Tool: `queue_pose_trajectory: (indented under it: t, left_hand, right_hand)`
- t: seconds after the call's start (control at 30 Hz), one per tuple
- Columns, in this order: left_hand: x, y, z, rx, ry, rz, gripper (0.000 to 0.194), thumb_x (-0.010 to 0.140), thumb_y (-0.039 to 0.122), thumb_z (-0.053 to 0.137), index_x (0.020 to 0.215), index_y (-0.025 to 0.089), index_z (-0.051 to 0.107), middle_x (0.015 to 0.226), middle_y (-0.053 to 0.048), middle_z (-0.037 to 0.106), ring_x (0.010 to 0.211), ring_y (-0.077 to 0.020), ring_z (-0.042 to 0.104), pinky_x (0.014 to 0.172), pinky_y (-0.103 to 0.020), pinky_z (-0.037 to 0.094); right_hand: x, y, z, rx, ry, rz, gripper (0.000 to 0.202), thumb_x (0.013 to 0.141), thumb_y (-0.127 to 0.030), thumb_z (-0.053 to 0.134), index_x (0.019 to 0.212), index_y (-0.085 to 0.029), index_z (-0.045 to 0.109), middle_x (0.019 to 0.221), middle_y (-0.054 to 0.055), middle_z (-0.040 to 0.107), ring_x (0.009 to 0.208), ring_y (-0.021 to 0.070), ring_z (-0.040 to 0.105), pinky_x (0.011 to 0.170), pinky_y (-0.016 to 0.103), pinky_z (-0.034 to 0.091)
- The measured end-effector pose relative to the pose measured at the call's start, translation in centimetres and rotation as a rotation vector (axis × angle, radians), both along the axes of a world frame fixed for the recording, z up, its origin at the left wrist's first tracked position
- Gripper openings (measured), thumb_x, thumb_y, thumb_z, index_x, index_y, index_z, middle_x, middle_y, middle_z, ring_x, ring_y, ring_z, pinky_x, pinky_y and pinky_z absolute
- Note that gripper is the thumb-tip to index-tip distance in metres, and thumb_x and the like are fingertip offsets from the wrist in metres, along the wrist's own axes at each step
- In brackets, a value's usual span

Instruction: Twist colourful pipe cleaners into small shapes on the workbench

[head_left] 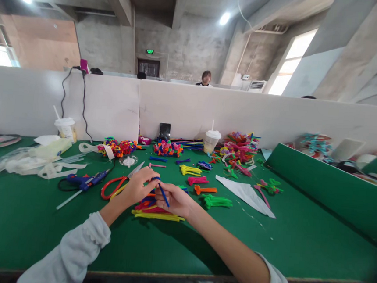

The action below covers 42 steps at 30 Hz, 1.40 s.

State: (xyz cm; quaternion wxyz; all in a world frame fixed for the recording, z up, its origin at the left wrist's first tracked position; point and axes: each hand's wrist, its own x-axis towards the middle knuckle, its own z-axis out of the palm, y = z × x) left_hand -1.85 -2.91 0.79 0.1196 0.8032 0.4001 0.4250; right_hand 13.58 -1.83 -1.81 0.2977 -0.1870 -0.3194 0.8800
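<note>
A dark blue pipe cleaner (163, 195) is pinched between my two hands above the green table. My left hand (141, 184) is closed at its upper end, where the fingertips partly hide it. With curled fingers, my right hand (176, 200) grips the same stem from the other side. Under my hands lies a pile of straight yellow pipe cleaners (158, 216), with red and orange ones partly covered. Just beyond are small bundles of shaped pipe cleaners: yellow (190, 171), pink (197, 180), orange (205, 190) and green (216, 201). Red-handled scissors (115, 187) lie beside my left hand.
A blue glue gun (88, 180) lies at the left, near white plastic scraps (38, 159). Two lidded cups (212, 141) stand by the white partition (259, 117). Colourful pipe cleaner heaps (239, 148) line the back. A green divider (329, 189) bounds the right. Someone sits beyond the partition.
</note>
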Motion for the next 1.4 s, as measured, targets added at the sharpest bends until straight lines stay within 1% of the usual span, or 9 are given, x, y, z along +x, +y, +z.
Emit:
queue_pose_trajectory:
  t: [0.13,0.23,0.37,0.47,0.57,0.8,1.03,1.17,1.4]
  left_hand:
    - [0.5,-0.1,-0.7,0.084,0.06,0.073,0.018,0.079,0.029,0.043,0.076,0.021,0.059,0.076,-0.005,0.059,0.078,-0.0186,0.049,0.081,-0.031,0.036]
    - [1.5,-0.4,-1.1,0.069,-0.061,0.163,0.018,0.078,0.03,0.044,0.076,0.02,0.058,0.074,-0.005,0.057,0.076,-0.0186,0.05,0.075,-0.029,0.038]
    - [2.5,-0.5,-1.7,-0.172,-0.253,0.181,0.018,0.076,0.032,0.046,0.072,0.017,0.055,0.064,0.0,0.053,0.062,-0.0146,0.049,0.06,-0.024,0.038]
    - [2.5,-0.2,-1.8,-0.324,-0.354,0.134,0.02,0.075,0.033,0.046,0.067,0.016,0.052,0.059,0.002,0.049,0.057,-0.0124,0.046,0.054,-0.022,0.036]
    - [2.1,-0.2,-1.6,-0.321,-0.363,0.111,0.021,0.076,0.034,0.046,0.068,0.016,0.051,0.057,0.003,0.046,0.055,-0.011,0.044,0.051,-0.021,0.034]
    - [1.3,-0.2,-1.0,-0.124,-0.208,0.068,0.018,0.079,0.03,0.044,0.076,0.016,0.055,0.071,-0.001,0.056,0.068,-0.014,0.052,0.064,-0.023,0.039]
    - [1.1,-0.1,-0.9,-0.028,-0.067,0.071,0.016,0.078,0.026,0.044,0.075,0.016,0.056,0.073,-0.003,0.058,0.069,-0.0141,0.051,0.066,-0.023,0.038]
    - [1.4,-0.2,-0.8,-0.138,-0.107,0.119,0.017,0.077,0.026,0.043,0.069,0.016,0.054,0.06,0.001,0.052,0.058,-0.0113,0.047,0.056,-0.021,0.035]
    - [2.3,-0.1,-1.1,-0.3,-0.23,0.226,0.019,0.073,0.027,0.046,0.058,0.016,0.049,0.051,0.005,0.042,0.051,-0.0095,0.04,0.049,-0.02,0.029]
  right_hand:
    - [-0.6,0.0,-0.5,0.112,-0.041,-0.156,0.02,0.065,-0.028,0.063,0.059,-0.017,0.047,0.048,-0.007,0.034,0.044,0.0062,0.025,0.044,0.021,0.019]
    - [-0.9,-0.3,-0.6,0.382,-0.18,-0.42,0.021,0.067,-0.034,0.06,0.062,-0.019,0.047,0.049,-0.007,0.032,0.045,0.007,0.023,0.044,0.022,0.017]
    - [-0.5,-0.9,-0.4,0.907,-0.502,-0.804,0.016,0.072,-0.033,0.054,0.063,-0.02,0.049,0.054,-0.005,0.035,0.052,0.01,0.03,0.05,0.024,0.023]
    - [-0.1,-0.9,-0.2,1.125,-0.604,-0.876,0.015,0.074,-0.03,0.051,0.063,-0.02,0.051,0.058,-0.002,0.039,0.058,0.0124,0.035,0.056,0.026,0.027]
    - [-0.1,-0.5,-0.1,1.018,-0.534,-0.785,0.016,0.074,-0.033,0.053,0.064,-0.02,0.052,0.059,-0.002,0.041,0.058,0.012,0.036,0.056,0.026,0.028]
    - [0.0,0.8,-0.6,0.336,-0.082,-0.235,0.02,0.067,-0.032,0.063,0.066,-0.015,0.054,0.055,-0.004,0.042,0.051,0.0071,0.037,0.051,0.021,0.031]
    - [0.4,1.0,-0.8,0.262,-0.056,-0.1,0.017,0.068,-0.029,0.062,0.068,-0.015,0.053,0.055,-0.004,0.042,0.053,0.0073,0.039,0.055,0.022,0.034]
    - [0.1,0.8,-0.4,0.542,-0.287,-0.267,0.017,0.072,-0.032,0.055,0.066,-0.017,0.05,0.054,-0.005,0.039,0.05,0.0083,0.036,0.053,0.024,0.031]
    - [-0.2,-0.3,-0.3,1.544,-1.03,-0.856,0.014,0.079,-0.02,0.042,0.066,-0.017,0.048,0.068,0.002,0.047,0.068,0.0151,0.042,0.063,0.028,0.03]
